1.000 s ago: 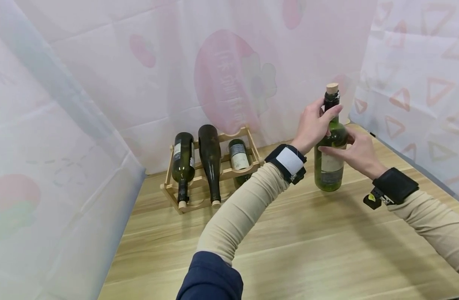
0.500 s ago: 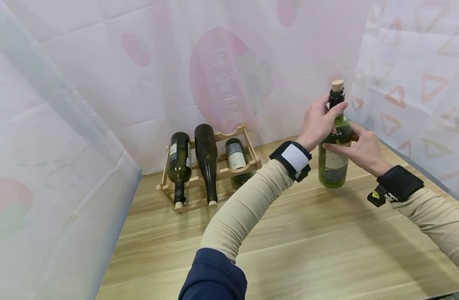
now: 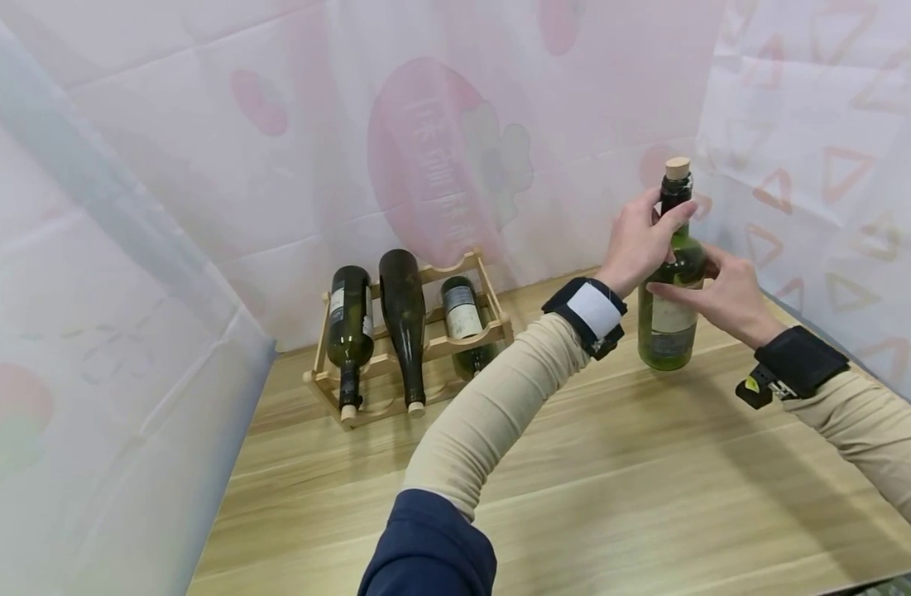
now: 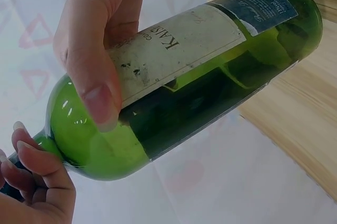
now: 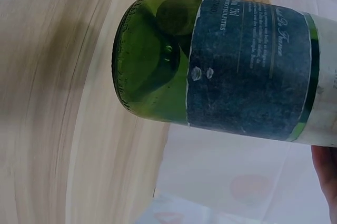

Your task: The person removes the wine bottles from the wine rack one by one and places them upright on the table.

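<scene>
A green glass wine bottle (image 3: 669, 335) stands upright in the head view, a cork (image 3: 677, 169) protruding from its mouth. My left hand (image 3: 640, 238) grips the neck. Lower down, my right hand (image 3: 732, 300) holds the body around the shoulder and upper label, thumb across the front. In the left wrist view the left fingers (image 4: 45, 174) curl round the neck, while the right thumb (image 4: 100, 95) presses on the label. The right wrist view shows the bottle's base and dark lower label (image 5: 247, 71). Whether the base touches the table I cannot tell.
A wooden wine rack (image 3: 434, 343) stands left on the wood-grain table (image 3: 611, 497). Two dark corked bottles, one labelled (image 3: 351, 323) and one plain (image 3: 403, 314), lie on its upper tier, necks forward. A labelled bottle (image 3: 462, 314) lies lower at right. Printed curtains (image 3: 314, 165) enclose the table.
The held bottle has shifted right and slightly farther back, with both hands keeping their holds. The head view has turned slightly to the right; the rack and its bottles stay put.
</scene>
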Available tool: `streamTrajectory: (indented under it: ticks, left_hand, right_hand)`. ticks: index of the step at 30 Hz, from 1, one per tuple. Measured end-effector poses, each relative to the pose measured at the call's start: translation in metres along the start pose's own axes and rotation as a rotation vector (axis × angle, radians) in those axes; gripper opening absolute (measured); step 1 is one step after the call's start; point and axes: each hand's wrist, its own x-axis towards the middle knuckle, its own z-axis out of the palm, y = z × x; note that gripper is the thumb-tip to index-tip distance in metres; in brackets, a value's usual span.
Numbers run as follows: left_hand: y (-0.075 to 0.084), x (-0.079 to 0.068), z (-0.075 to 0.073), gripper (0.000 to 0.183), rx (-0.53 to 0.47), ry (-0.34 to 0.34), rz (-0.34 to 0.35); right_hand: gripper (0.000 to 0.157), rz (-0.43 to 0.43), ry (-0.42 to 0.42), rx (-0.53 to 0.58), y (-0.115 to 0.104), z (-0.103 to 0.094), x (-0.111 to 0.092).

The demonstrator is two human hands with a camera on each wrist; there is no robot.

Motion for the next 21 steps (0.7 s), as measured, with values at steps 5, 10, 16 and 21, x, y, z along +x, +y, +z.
streamTrajectory:
  ticks: [5,10,16,21]
  left_hand:
    - [-0.001,0.001,0.002,0.024,0.004,-0.009,0.015]
    - [-0.001,0.003,0.005,0.024,0.026,-0.014,0.038]
    - [-0.001,0.004,0.01,0.024,0.037,-0.012,0.036]
    - [0.0,0.006,0.013,0.024,0.034,-0.015,0.03]
  right_hand:
    - [0.051,-0.002,-0.006,0.001,0.003,-0.002,0.0]
    - [0.051,-0.003,-0.019,0.0,0.007,-0.004,0.001]
    - [0.047,-0.02,-0.008,-0.008,0.011,-0.007,0.001]
    - [0.045,-0.012,-0.005,-0.02,0.014,-0.009,0.001]
